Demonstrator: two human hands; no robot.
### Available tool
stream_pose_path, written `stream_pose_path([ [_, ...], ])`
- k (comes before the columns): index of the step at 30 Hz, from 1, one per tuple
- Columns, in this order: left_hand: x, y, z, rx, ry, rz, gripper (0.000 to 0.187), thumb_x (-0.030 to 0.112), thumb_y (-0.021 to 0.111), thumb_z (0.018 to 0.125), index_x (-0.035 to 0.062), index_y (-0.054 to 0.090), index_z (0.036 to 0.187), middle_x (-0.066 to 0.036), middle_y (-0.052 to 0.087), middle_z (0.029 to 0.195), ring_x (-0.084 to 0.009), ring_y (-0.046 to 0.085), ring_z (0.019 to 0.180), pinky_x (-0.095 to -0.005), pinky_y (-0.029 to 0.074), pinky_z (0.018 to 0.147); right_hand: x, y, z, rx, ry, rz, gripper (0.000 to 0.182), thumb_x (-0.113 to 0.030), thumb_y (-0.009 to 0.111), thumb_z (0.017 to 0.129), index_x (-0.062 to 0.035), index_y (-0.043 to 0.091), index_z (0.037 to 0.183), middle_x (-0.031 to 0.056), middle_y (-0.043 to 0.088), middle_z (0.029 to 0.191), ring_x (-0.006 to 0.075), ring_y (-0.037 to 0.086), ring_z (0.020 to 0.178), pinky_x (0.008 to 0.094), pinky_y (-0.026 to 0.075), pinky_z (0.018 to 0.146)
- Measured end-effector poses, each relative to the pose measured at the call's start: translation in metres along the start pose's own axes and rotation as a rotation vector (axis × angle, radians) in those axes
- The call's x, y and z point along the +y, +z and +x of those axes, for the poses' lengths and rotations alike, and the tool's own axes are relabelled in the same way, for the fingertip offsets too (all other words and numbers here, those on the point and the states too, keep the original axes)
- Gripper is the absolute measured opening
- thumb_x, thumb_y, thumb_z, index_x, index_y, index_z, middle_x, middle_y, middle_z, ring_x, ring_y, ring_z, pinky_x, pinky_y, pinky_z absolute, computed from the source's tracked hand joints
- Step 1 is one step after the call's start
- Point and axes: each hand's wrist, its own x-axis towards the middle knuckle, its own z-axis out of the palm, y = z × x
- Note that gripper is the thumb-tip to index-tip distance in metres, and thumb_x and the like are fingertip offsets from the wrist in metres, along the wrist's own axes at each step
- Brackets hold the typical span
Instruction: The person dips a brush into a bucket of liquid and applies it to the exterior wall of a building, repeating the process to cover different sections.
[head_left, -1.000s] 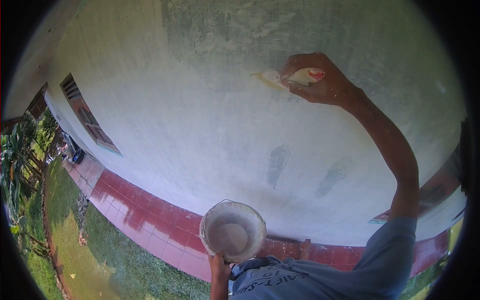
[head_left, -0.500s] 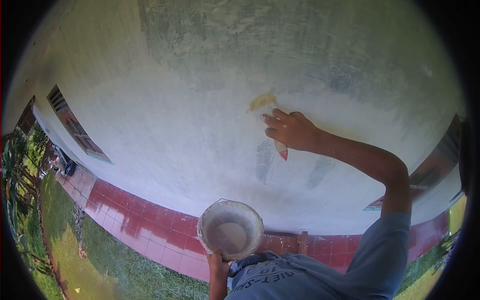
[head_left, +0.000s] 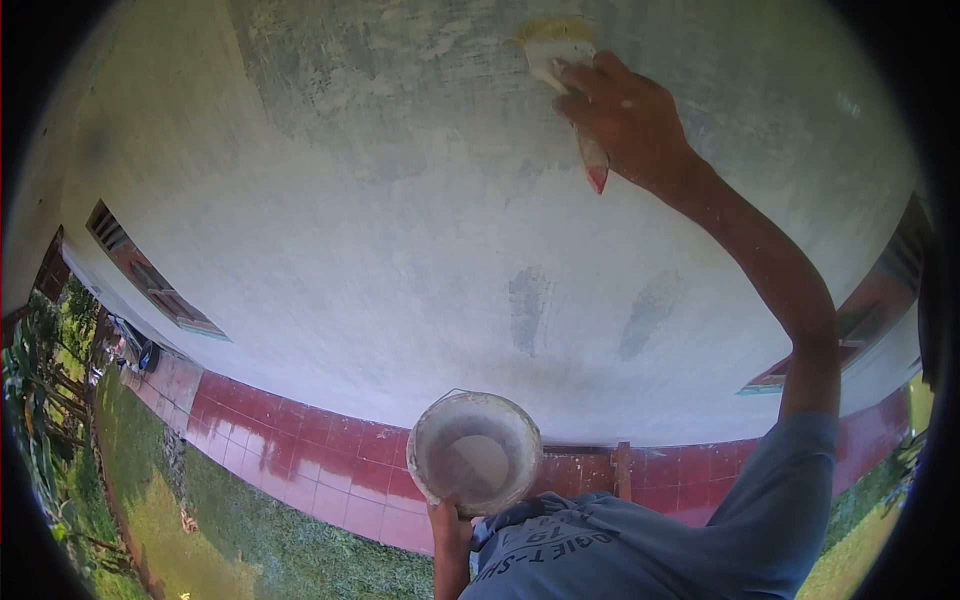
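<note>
My right hand (head_left: 632, 118) is closed round the handle of a wide paintbrush (head_left: 556, 55), its pale yellow bristles against the upper part of the wall (head_left: 400, 230). The red tip of the handle sticks out below my fingers. Low in front of my body, my left hand (head_left: 450, 530) grips the near rim of a paint-stained bucket (head_left: 475, 455). Whitish paint (head_left: 478, 464) lies in the bottom of the bucket. Most of my left fingers are hidden by the bucket. The wall is whitish, with greyer patches higher up and two small grey patches lower down.
A window (head_left: 155, 275) is set in the wall at left, and another window (head_left: 865, 320) at right, behind my arm. Red tiles (head_left: 330, 455) run along the wall's foot, bordered by grass (head_left: 260, 520). A dark round object (head_left: 148, 356) stands far left.
My right hand has moved up the wall with the paintbrush, from the whitish middle to the greyer upper area. The left hand still holds the bucket, which appears slightly further right.
</note>
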Motion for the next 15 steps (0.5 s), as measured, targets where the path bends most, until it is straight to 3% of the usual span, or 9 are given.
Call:
stream_pose_path([
  [3,0.001,0.002,-0.002,-0.032,-0.016,-0.015,0.061,-0.008,0.051,0.077,-0.0039,0.044,0.137,-0.021,0.058,0.12,-0.0389,0.066,0.104,-0.0547,0.06,0.082,-0.087,0.029,-0.093,-0.313,-0.288,0.154,0.009,-0.013,0.077,0.075,-0.0115,0.068,0.076,0.0015,0.062,0.105,0.0185,0.059,0.113,0.0268,0.059,0.065],
  [5,0.008,0.013,-0.006,-0.058,-0.021,-0.027,0.061,-0.008,0.05,0.077,-0.0041,0.045,0.137,-0.021,0.058,0.12,-0.0388,0.066,0.104,-0.0543,0.06,0.083,-0.106,0.009,-0.099,-0.583,-0.159,0.501,0.013,-0.02,0.077,0.076,-0.0134,0.066,0.075,-0.0002,0.063,0.101,0.0183,0.063,0.105,0.0343,0.058,0.066],
  [6,0.013,0.017,-0.008,-0.039,-0.03,-0.011,0.06,-0.009,0.05,0.077,-0.0045,0.045,0.137,-0.021,0.058,0.12,-0.0388,0.066,0.105,-0.0539,0.06,0.083,-0.096,0.01,-0.088,-0.691,0.034,0.704,0.007,-0.022,0.072,0.08,-0.016,0.068,0.079,-0.0014,0.063,0.091,0.0185,0.065,0.094,0.0388,0.056,0.067],
  [8,0.012,0.015,-0.011,-0.012,-0.049,0.026,0.06,-0.009,0.05,0.077,-0.0049,0.045,0.137,-0.021,0.058,0.12,-0.0388,0.065,0.105,-0.0536,0.06,0.084,-0.052,0.005,-0.056,-0.571,0.221,0.769,0.012,-0.012,0.06,0.084,-0.017,0.072,0.085,0.0012,0.061,0.074,0.022,0.065,0.076,0.0404,0.055,0.067],
  [9,0.01,0.012,-0.006,-0.017,-0.026,0.038,0.06,-0.009,0.05,0.077,-0.0051,0.045,0.137,-0.021,0.058,0.12,-0.0387,0.065,0.105,-0.0537,0.06,0.084,-0.025,0.0,-0.039,-0.426,0.177,0.508,0.013,-0.008,0.076,0.079,-0.0139,0.074,0.09,0.0021,0.067,0.081,0.0218,0.067,0.077,0.0361,0.056,0.066],
  [11,0.011,0.013,-0.002,-0.029,-0.001,0.062,0.06,-0.009,0.05,0.077,-0.0054,0.044,0.136,-0.021,0.058,0.12,-0.0387,0.065,0.106,-0.0538,0.059,0.085,0.038,-0.005,-0.016,-0.065,0.285,0.553,0.017,-0.007,0.081,0.082,-0.0123,0.073,0.096,0.0051,0.071,0.085,0.0196,0.07,0.078,0.0302,0.057,0.071],
  [13,0.015,0.019,-0.006,-0.074,-0.025,0.025,0.062,-0.007,0.05,0.077,-0.0026,0.04,0.138,-0.02,0.055,0.114,-0.0394,0.063,0.105,-0.0604,0.058,0.084,0.083,-0.033,0.003,-0.089,0.532,0.265,0.02,-0.007,0.081,0.081,-0.0115,0.073,0.098,0.0059,0.072,0.095,0.0203,0.071,0.082,0.0292,0.059,0.072],
  [14,0.014,0.021,-0.006,-0.075,-0.031,0.032,0.062,-0.007,0.05,0.077,-0.0026,0.04,0.138,-0.02,0.055,0.114,-0.0394,0.063,0.105,-0.0604,0.058,0.084,0.097,-0.046,0.016,-0.096,0.537,0.262,0.02,-0.007,0.081,0.081,-0.0115,0.073,0.098,0.0059,0.072,0.095,0.0203,0.071,0.082,0.0292,0.059,0.072],
  [15,0.013,0.02,-0.005,-0.07,-0.024,0.042,0.061,-0.007,0.05,0.077,-0.0032,0.04,0.138,-0.02,0.055,0.115,-0.0401,0.062,0.106,-0.0616,0.057,0.086,0.106,-0.057,0.028,0.144,0.252,0.086,0.019,-0.008,0.078,0.077,-0.0112,0.073,0.095,0.0077,0.072,0.094,0.0247,0.069,0.085,0.0342,0.057,0.071],
])
